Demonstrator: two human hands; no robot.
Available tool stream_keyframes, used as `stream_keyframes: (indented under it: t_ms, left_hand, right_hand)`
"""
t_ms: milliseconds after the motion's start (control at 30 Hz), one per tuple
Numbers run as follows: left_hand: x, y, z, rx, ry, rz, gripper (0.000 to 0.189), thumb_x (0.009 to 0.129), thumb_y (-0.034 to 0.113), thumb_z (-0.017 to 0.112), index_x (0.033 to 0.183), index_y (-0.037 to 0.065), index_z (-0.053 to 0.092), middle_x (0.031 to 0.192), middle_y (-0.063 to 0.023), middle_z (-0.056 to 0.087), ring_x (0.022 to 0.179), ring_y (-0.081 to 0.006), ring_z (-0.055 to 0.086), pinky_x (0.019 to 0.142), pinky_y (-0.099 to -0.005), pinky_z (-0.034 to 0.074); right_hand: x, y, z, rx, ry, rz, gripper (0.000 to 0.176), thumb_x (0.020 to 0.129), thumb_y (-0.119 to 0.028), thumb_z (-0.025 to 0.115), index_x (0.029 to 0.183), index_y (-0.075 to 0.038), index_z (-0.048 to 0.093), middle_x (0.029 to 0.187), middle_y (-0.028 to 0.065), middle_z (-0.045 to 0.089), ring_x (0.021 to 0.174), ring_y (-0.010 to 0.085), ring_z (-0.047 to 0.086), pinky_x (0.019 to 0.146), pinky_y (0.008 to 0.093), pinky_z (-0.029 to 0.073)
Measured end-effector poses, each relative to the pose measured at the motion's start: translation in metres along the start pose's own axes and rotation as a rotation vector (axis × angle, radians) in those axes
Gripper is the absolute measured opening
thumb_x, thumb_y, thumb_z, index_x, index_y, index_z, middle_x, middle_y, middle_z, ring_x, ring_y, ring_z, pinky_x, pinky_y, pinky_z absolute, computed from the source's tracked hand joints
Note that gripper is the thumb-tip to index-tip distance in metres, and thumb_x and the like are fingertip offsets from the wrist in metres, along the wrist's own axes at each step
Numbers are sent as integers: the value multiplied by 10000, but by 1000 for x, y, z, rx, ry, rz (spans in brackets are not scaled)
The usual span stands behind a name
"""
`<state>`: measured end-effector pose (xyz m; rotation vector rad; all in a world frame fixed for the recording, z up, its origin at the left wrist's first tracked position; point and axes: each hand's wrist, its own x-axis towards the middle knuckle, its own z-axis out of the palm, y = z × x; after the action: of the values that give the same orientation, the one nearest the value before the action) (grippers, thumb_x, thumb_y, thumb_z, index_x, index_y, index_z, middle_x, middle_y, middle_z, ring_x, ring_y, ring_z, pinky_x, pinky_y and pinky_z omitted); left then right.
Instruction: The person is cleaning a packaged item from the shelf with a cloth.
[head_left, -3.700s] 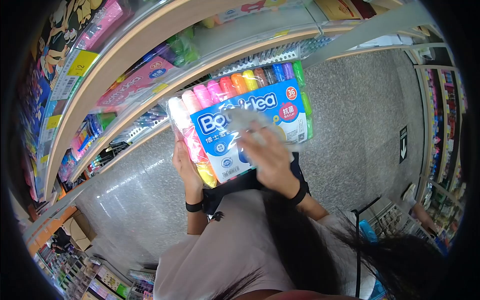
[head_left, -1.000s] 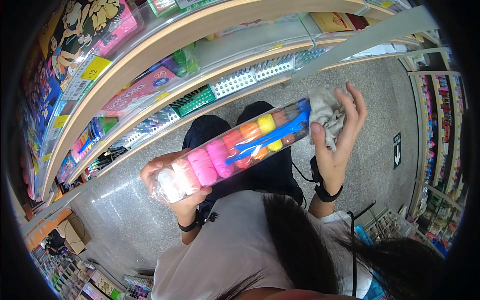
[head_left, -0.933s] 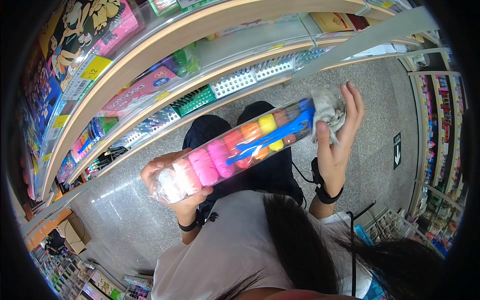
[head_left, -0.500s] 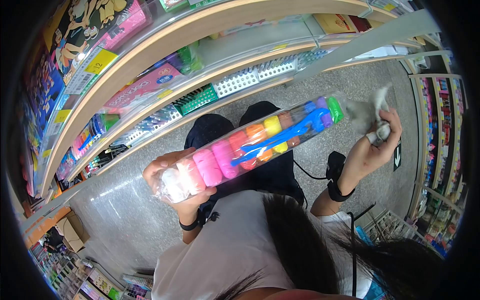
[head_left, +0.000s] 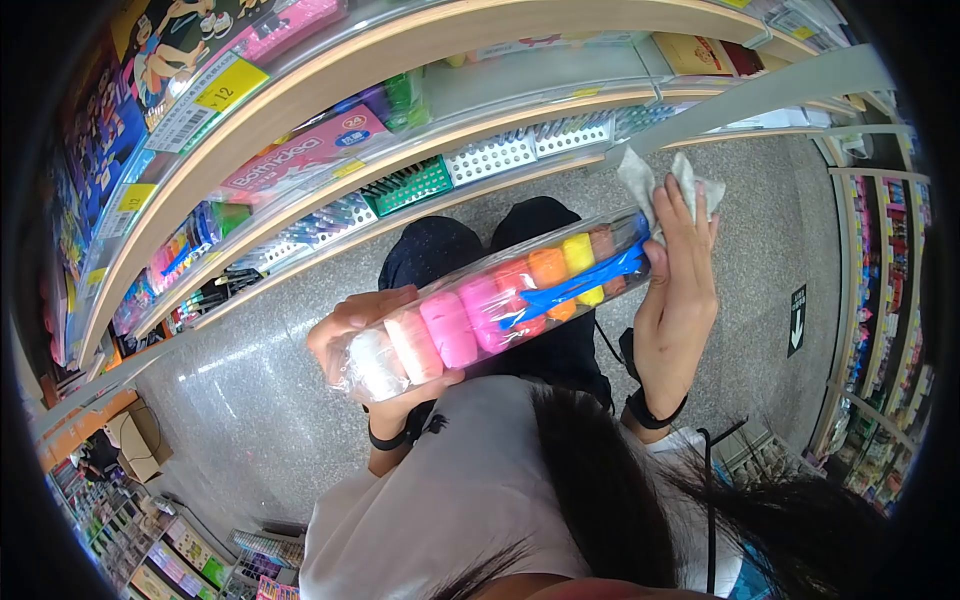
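Observation:
A long clear package of coloured modelling clay (head_left: 455, 325) lies tilted across my lap, its right end higher. White, pink, red, orange and yellow lumps show through the film, with blue tools on top. My left hand (head_left: 365, 335) is closed around the white end. At the other end, my right hand (head_left: 680, 290) holds a pale grey cloth (head_left: 637, 185) that sticks out past the fingers. This hand lies against the package's right end and hides the lumps there.
Wooden-edged shelves (head_left: 330, 80) stack up ahead, with price tags, a pink package (head_left: 300, 155) and a green basket (head_left: 412, 188) of pens. My knees (head_left: 430, 250) are beneath the package. More shelving (head_left: 870, 300) stands at the right, and a cardboard box (head_left: 140, 440) is on the floor at left.
My right hand with the cloth has come left from beyond the package onto its right end, covering the green and purple lumps. The package has shifted slightly right in view, still in my left hand.

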<state>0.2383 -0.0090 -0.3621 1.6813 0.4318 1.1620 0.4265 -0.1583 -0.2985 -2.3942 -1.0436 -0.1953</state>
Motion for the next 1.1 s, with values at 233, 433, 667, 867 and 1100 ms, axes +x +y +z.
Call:
stream_keyframes:
  t_ms: [233, 433, 667, 867, 1100]
  left_hand:
    - [3, 9, 6, -39, 64, -61, 864, 507, 272, 914, 1129, 61, 352, 949, -172, 595, 887, -269, 624, 796, -403, 505]
    - [-31, -6, 1, -11, 566, -397, 856, 505, 286, 920, 1116, 68, 362, 956, -141, 578, 867, -232, 619, 793, -356, 496]
    - [-3, 9, 3, 133, 282, -261, 942, 481, 404, 899, 1164, 65, 346, 983, -99, 559, 898, -201, 595, 798, -321, 484]
    - [-1, 3, 5, -13, 201, -173, 959, 446, 336, 931, 1150, 69, 338, 956, -130, 585, 882, -234, 621, 805, -340, 499]
    - [8, 9, 10, -17, 276, -264, 942, 446, 371, 927, 1139, 63, 369, 945, -101, 579, 884, -199, 599, 796, -316, 481]
  right_hand:
    - [-5, -55, -1, 204, -175, -251, 521, 762, -70, 627, 1243, 68, 482, 1275, 206, 510, 1246, 397, 422, 1041, 514, 325]
    - [-25, -112, 20, 363, -150, -594, 431, 789, -148, 634, 1177, 26, 566, 1219, 172, 563, 1220, 342, 465, 1043, 490, 353]
    - [-6, -60, 4, 190, -202, -563, 347, 810, -120, 586, 1145, -29, 602, 1248, 98, 563, 1217, 320, 483, 1032, 475, 335]
    - [7, 12, 5, 95, 37, -28, 418, 820, 49, 449, 1200, -65, 580, 1260, 138, 552, 1258, 365, 423, 1057, 474, 294]
    - [-5, -37, 9, 434, -118, -329, 459, 717, 21, 606, 1172, -37, 591, 1247, 100, 571, 1223, 327, 478, 1017, 477, 354]
